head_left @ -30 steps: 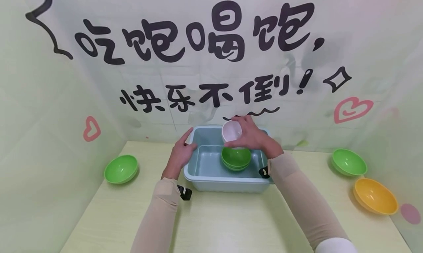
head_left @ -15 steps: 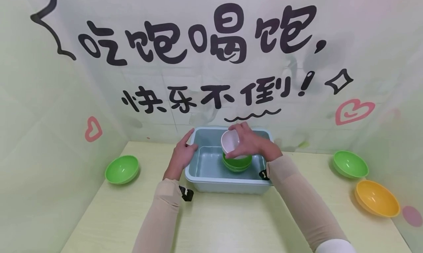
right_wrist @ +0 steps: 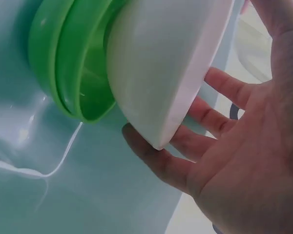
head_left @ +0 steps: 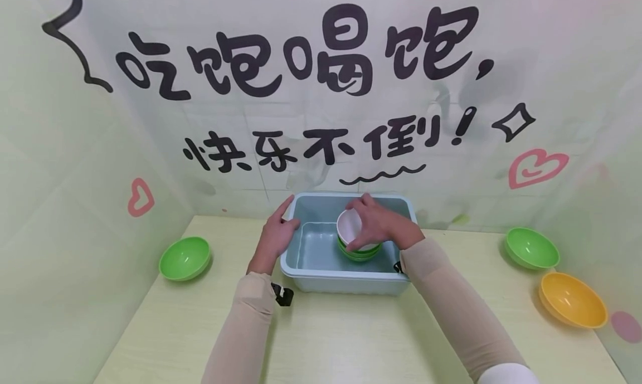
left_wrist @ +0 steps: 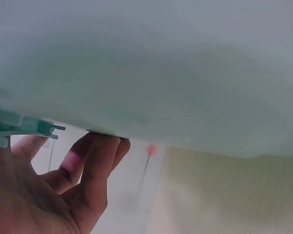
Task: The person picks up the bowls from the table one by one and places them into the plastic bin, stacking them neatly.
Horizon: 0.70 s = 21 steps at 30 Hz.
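Observation:
The light blue plastic basin (head_left: 346,285) stands against the back wall, and inside it are two nested green bowls (head_left: 358,256). My right hand (head_left: 380,225) holds a white bowl (head_left: 349,226) by its rim, thumb on one side and fingers on the other. Tilted, the white bowl is right at the mouth of the upper green bowl; in the right wrist view its rounded side (right_wrist: 146,63) partly covers the green bowls (right_wrist: 68,61). My left hand (head_left: 275,236) grips the basin's left rim, and its curled fingers (left_wrist: 95,161) touch the outer wall (left_wrist: 146,87) from below.
A green bowl (head_left: 185,259) sits on the table (head_left: 326,339) at the left. On the right are another green bowl (head_left: 533,249) and an orange bowl (head_left: 573,300). Printed sheets (head_left: 225,111) enclose the back and sides.
My right hand has lowered the white bowl from above the basin down to the nested green bowls, now covering most of their opening. The left hand has stayed on the basin's rim.

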Tool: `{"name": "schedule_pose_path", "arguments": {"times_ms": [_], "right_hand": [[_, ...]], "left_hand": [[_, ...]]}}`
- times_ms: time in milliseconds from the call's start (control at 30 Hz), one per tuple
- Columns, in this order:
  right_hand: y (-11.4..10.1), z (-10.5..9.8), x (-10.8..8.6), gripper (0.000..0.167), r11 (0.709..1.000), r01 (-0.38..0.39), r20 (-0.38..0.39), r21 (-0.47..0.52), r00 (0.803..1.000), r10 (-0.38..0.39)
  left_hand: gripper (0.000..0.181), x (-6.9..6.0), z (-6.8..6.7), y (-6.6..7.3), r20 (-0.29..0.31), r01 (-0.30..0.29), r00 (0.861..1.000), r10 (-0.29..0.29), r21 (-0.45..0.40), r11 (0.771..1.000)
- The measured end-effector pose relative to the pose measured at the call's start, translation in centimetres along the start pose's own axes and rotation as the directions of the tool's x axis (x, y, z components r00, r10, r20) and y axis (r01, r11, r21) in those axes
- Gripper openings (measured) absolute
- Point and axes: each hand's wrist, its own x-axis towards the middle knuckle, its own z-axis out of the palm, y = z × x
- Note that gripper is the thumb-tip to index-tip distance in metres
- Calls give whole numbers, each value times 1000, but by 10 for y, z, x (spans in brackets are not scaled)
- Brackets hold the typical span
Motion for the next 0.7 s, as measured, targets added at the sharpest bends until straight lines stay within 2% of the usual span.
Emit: {"name": "schedule_pose_path", "arguments": {"times_ms": [167, 400, 700], "right_hand": [[0, 3, 0, 93, 999, 20, 0, -49, 1000, -20], [1, 6, 0, 94, 994, 8, -1, -113, 1000, -8], [5, 10, 1, 93, 983, 52, 3, -174, 999, -52]], "left_hand": [[68, 0, -2, 1, -1, 2, 1000, -2, -10, 1000], [69, 1, -1, 0, 4, -1, 1000, 1, -3, 1000], [69, 1, 0, -1, 13, 2, 1000, -2, -5, 1000]]}}
